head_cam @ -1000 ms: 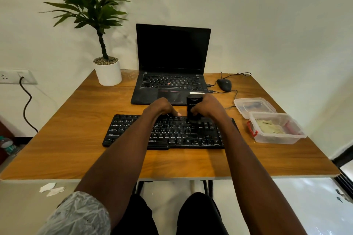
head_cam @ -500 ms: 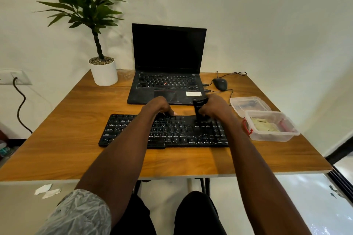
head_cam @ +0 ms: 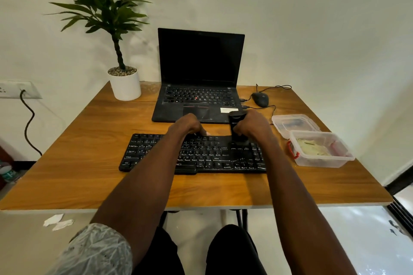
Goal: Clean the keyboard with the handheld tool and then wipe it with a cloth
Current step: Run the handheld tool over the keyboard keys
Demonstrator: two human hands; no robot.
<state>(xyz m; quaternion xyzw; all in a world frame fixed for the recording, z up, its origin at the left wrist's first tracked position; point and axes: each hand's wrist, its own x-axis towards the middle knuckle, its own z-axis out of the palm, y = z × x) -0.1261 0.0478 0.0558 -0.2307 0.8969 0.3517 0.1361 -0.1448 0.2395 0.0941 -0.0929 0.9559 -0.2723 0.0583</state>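
Observation:
A black keyboard (head_cam: pixel 201 154) lies on the wooden table (head_cam: pixel 78 158) in front of me. My right hand (head_cam: pixel 252 125) grips a black handheld tool (head_cam: pixel 235 125) held upright, its lower end down on the top rows right of the keyboard's middle. My left hand (head_cam: pixel 186 125) grips the keyboard's far edge near its middle, fingers curled over the edge. A pale cloth (head_cam: pixel 312 147) lies inside a clear plastic box (head_cam: pixel 321 162) to the right of the keyboard.
An open black laptop (head_cam: pixel 199 87) stands behind the keyboard. A wired mouse (head_cam: pixel 260 98) lies to its right, a potted plant (head_cam: pixel 125 82) at the back left. A clear lid (head_cam: pixel 295 124) lies behind the box. Paper scraps (head_cam: pixel 58 222) lie on the floor.
The right hand has slid the tool rightward along the keyboard's top rows. The left hand has stayed on the keyboard's far edge. The camera view has shifted a little.

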